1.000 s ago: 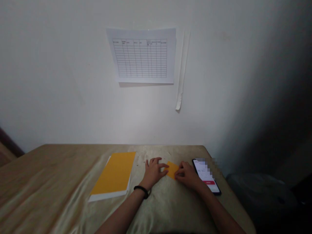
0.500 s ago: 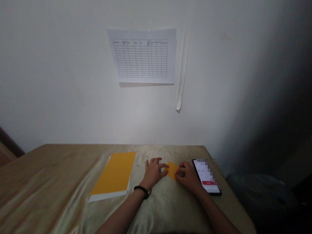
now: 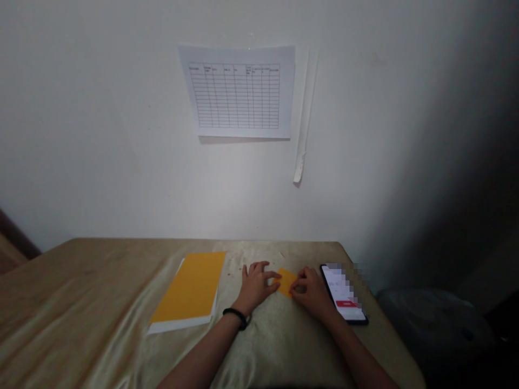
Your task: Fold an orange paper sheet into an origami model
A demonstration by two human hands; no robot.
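Note:
A small folded orange paper (image 3: 287,280) lies on the cloth-covered table (image 3: 101,302) between my two hands. My left hand (image 3: 255,285), with a black band on the wrist, rests flat with fingers spread, its fingertips on the paper's left edge. My right hand (image 3: 311,292) has its fingers curled and pressed on the paper's right edge, pinching it against the table.
A stack of paper with an orange sheet on top (image 3: 191,290) lies left of my hands. A phone with a lit screen (image 3: 344,294) lies at the right, near the table's edge. A printed table sheet (image 3: 238,93) hangs on the white wall.
My right hand has shifted slightly left over the small orange paper, which now shows a little less. My left hand has stayed put.

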